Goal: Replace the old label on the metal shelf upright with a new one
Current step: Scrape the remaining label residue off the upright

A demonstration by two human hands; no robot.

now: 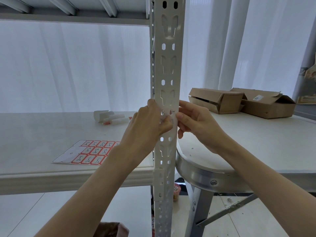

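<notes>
The thin, pale label (172,125), stuck on the upright (168,65) between both hands, looks light, limp and easily torn, best peeled from its edge, where the right hand (195,123) pinches it while the left hand (148,124) grips the upright, thumb on the label.

Two cardboard boxes (217,100) sit on a table (256,142); possibly curtains (68,65) behind.

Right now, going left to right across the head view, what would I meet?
Sheet of red-bordered labels → left hand → metal shelf upright → right hand → first cardboard box → second cardboard box.
</notes>
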